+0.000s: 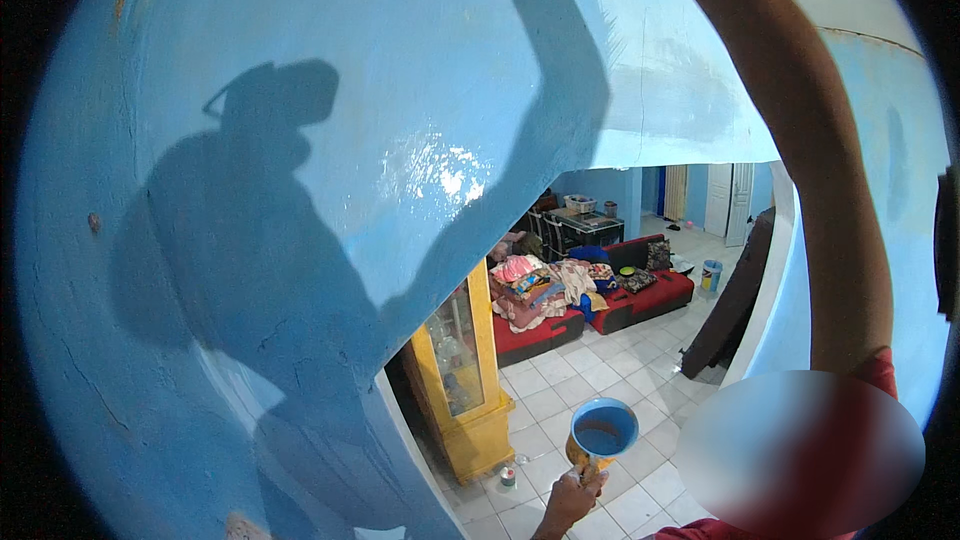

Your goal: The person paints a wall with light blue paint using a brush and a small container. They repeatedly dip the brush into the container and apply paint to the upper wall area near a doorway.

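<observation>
Low in the view, my left hand [574,499] grips the handle of a plastic dipper [602,427]. Its rim and inside are coated in blue, with blue paint in it, and its outer side is orange-yellow. My right arm [832,135] is raised along the right side, and its hand is beyond the top edge, out of view. Before me rises a light blue painted wall [420,52], which has a glossy, wet-looking patch [450,176]. My shadow falls across it. A paler, streaky grey patch [675,90] shows on the wall above the opening.
Through the opening stand a yellow glass-fronted cabinet [472,420] and a red sofa [656,296] heaped with cloths [532,292]. A dark panel [731,300] leans at the opening's right side. A small can [508,476] and a paint bucket [711,275] stand on the tiled floor [547,371].
</observation>
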The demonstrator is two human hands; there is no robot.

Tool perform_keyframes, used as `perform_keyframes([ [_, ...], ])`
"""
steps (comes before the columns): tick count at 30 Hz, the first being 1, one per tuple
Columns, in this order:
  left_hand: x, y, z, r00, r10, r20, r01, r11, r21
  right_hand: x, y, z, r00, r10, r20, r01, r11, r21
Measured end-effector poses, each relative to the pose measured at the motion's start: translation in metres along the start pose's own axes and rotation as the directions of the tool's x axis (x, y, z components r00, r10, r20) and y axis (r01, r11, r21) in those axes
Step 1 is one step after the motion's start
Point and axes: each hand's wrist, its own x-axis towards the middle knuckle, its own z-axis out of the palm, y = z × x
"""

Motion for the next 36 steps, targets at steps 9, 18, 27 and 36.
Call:
perform_keyframes([
  [9, -0.006, 0.002, -0.009, 0.998, -0.043, -0.054, 0.039, 0.997, -0.071, -0.151, -0.258, -0.025, 0.940, 0.053, 0.338, -0.130, 0.970, 0.208],
  [18, -0.004, -0.001, 0.004, 0.999, -0.008, 0.042, 0.013, 0.991, -0.132, -0.055, -0.025, -0.067, 0.732, 0.562, 0.386, -0.682, 0.607, 0.408],
  [27, -0.007, -0.012, -0.005, 0.999, 0.004, -0.046, -0.010, 0.992, -0.123, -0.081, 0.020, -0.032, 0.941, 0.312, 0.130, -0.328, 0.936, 0.128],
  [36, -0.033, 0.035, 0.000, 1.000, -0.004, -0.027, -0.002, 0.978, -0.210, -0.222, -0.148, -0.108, 0.873, 0.327, 0.362, -0.377, 0.923, 0.076],
])
